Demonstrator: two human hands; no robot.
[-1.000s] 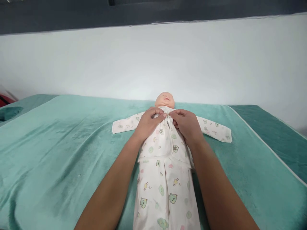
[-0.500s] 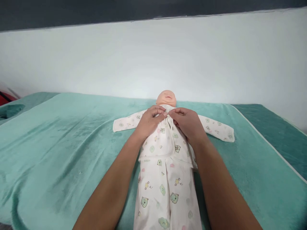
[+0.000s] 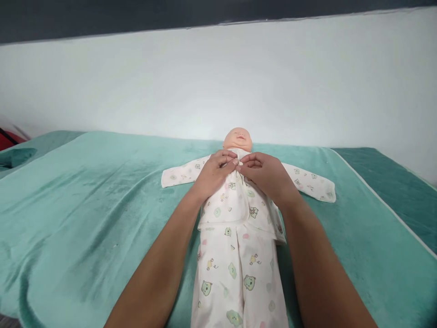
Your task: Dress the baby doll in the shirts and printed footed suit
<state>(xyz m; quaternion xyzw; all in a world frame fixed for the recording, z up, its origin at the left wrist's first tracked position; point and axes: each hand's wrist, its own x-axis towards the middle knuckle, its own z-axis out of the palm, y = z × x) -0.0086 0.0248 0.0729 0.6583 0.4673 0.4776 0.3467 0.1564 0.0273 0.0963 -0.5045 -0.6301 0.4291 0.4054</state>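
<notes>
While under both hands (image 3: 217,171) (image 3: 264,174), shirt (image 3: 235,200)

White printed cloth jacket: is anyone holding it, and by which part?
The left hand and right hand appear to pinch the white printed cloth jacket at its upper front opening.

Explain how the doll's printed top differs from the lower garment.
The left hand and right hand are on the upper front of the top; neither touches the lower garment. The top's sleeves spread sideways, while the lower garment runs down past the picture's bottom edge. Both are white with printed figures.
</notes>
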